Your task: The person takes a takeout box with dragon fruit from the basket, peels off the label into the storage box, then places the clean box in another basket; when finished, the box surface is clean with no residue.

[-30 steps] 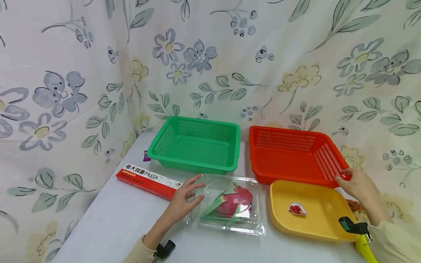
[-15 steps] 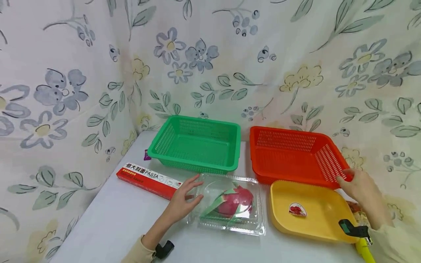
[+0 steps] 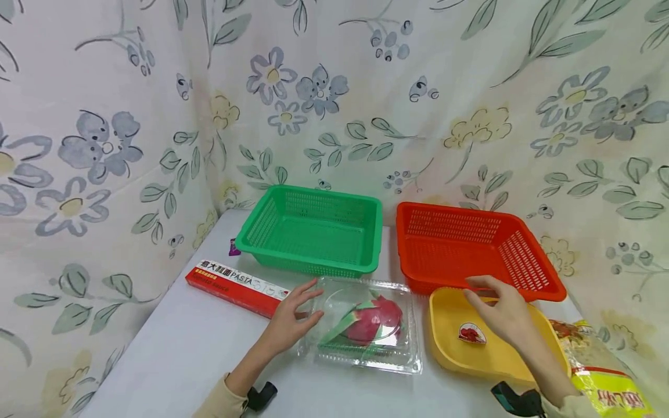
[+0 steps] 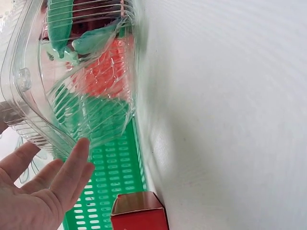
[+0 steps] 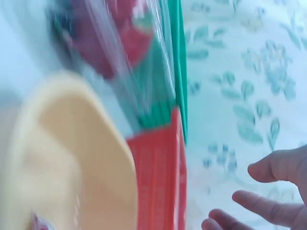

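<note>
A clear clamshell container [image 3: 392, 365] sits on the white table with a pink and green dragon fruit [image 3: 370, 322] inside. At its left edge is my left hand [image 3: 290, 319], fingers spread and extended. In the left wrist view, the fingertips [image 4: 82, 146] reach right at the clear rim. My right hand [image 3: 499, 307] is over the back of a yellow basin [image 3: 450, 354], near the front rim of a red basket [image 3: 444, 255]. It holds nothing, and its fingers are parted in the right wrist view. A small sticker with red fruit [image 3: 472, 333] shows inside the basin.
A green basket [image 3: 324, 235] stands at the back, left of the red one. The red and white pasta box [image 3: 235, 287] lies in front of it, with a small purple packet [image 3: 234, 248] nearby. Beyond the basin's right end is a yellow food bag [image 3: 601, 363].
My right hand has left the red basket's right front corner and moved left over the yellow basin. The food bag now shows more fully. My left hand has stayed at the container.
</note>
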Demonstrator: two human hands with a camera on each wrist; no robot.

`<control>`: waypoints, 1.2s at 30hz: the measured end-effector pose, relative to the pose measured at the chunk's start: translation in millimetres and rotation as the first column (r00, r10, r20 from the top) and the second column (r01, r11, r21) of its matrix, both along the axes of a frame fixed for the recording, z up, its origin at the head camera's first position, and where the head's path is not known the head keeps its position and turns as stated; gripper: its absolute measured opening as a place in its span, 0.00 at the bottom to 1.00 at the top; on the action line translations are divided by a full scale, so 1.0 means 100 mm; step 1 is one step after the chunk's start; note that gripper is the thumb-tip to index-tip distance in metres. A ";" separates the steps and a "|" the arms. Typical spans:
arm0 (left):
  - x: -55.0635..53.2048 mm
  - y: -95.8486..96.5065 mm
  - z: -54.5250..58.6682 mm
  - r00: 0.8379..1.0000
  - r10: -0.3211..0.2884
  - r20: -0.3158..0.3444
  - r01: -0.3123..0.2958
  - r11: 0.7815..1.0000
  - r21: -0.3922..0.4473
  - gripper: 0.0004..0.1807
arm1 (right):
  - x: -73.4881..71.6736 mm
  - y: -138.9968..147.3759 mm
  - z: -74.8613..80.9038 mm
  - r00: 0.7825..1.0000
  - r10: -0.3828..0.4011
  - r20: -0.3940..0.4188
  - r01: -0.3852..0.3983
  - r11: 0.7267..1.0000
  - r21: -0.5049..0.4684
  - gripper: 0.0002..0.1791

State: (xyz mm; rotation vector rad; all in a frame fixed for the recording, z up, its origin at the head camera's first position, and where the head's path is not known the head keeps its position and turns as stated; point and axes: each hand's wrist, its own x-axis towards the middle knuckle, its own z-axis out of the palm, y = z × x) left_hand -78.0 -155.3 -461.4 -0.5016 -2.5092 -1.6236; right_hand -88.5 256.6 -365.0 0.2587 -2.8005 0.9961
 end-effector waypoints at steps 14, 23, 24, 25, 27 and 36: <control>0.02 -0.05 0.03 0.999 0.016 0.034 -0.017 0.999 0.028 0.25 | 0.28 -0.90 -0.37 0.990 0.138 0.041 -0.131 0.979 -0.154 0.19; 0.03 -0.04 0.02 0.999 0.033 0.040 -0.033 0.999 0.010 0.25 | 0.32 -1.04 -0.44 0.989 0.150 -0.006 -0.150 0.984 -0.096 0.27; 0.03 -0.04 0.02 0.998 0.033 0.045 -0.034 0.999 0.010 0.25 | 0.33 -1.05 -0.44 0.989 0.149 0.005 -0.148 0.985 -0.095 0.28; 0.03 -0.04 0.01 0.998 0.032 0.051 -0.032 0.999 0.012 0.25 | 0.34 -1.06 -0.45 0.989 0.147 0.025 -0.143 0.985 -0.100 0.30; 0.04 -0.04 -0.01 0.998 0.025 0.060 -0.026 1.000 0.017 0.25 | 0.36 -1.06 -0.47 0.987 0.145 0.074 -0.134 0.982 -0.130 0.34; -0.02 -0.04 0.02 1.000 -0.023 0.008 0.023 0.999 -0.027 0.25 | 0.39 -1.03 -0.59 0.983 0.150 0.107 -0.112 0.949 -0.295 0.32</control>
